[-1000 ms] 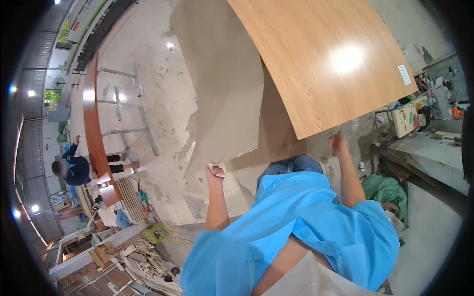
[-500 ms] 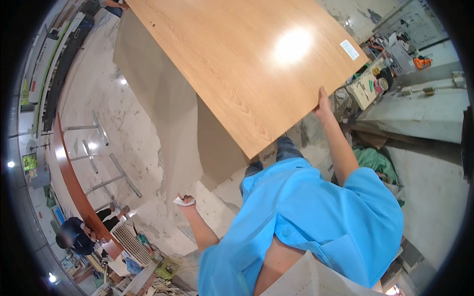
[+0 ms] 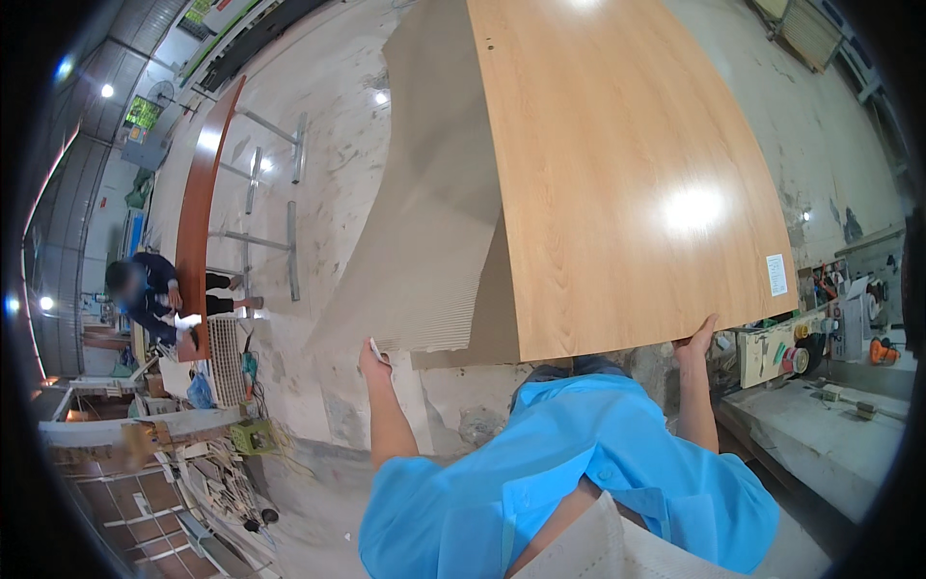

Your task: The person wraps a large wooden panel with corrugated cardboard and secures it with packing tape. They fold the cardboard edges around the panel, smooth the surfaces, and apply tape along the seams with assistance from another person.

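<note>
- The wooden board (image 3: 617, 193) lies ahead of the person, its near edge just before the body, its left side over the cardboard (image 3: 415, 280).
- The right hand (image 3: 694, 344) grips that near edge, thumb over the top; the underside fingers are hidden.
- The left hand (image 3: 374, 365) is closed around a white scrap (image 3: 375, 348) beside the cardboard's near edge; whether it also touches the cardboard, one cannot tell.
- For good handling, the right hand should hold firmly, since a one-handed grip right of the middle may let the board tilt.
- Putting the scrap aside would likely free the left hand to steady the near left corner.
- The glossy face probably scratches easily, so sliding is best kept gentle, and the right corner kept off the bench (image 3: 820, 429).
- A second ago the right hand was apart from the board; now it grips the edge.
- Half a second ago the board appeared more slanted and the left hand farther from the cardboard; the camera has turned too.
</note>
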Motion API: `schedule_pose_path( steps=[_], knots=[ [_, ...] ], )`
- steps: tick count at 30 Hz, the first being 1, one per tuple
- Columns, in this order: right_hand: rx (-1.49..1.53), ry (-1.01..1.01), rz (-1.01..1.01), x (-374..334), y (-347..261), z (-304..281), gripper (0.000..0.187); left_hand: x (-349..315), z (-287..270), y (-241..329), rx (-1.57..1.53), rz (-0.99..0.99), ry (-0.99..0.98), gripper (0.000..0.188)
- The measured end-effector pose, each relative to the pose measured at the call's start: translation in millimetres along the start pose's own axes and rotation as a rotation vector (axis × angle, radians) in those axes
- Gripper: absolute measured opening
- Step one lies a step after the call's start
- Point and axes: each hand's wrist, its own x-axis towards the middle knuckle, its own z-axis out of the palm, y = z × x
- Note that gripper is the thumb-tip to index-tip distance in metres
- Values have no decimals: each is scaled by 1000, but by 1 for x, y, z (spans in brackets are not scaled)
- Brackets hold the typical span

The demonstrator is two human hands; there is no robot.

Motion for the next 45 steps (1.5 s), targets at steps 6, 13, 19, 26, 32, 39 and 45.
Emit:
schedule_pose_path(
  steps=[6, 13, 19, 26, 32, 39, 45],
  knots=[
    [-102, -121, -133, 14, 3, -8, 79, 4, 4, 1, -47, 57, -75, 17],
    [-167, -309, 53, 27, -16, -19, 73, 9, 4, -13, -28, 285, -48, 20],
    [-161, -189, 114, 18, -15, -7, 86, -5, 10, -7, -55, 322, -38, 23],
    [-189, -171, 142, 10, -26, -4, 86, -32, 6, 8, 4, 408, 1, 25],
    [-184, -170, 134, 6, -29, -2, 84, -41, 9, -2, -97, 417, 64, 32],
    [-246, -161, 124, -4, -33, 2, 81, -55, -5, 3, -89, 376, -37, 33],
    [-273, -153, 126, -5, -31, 2, 82, -73, 9, 0, -73, 385, -7, 34]
  ],
)
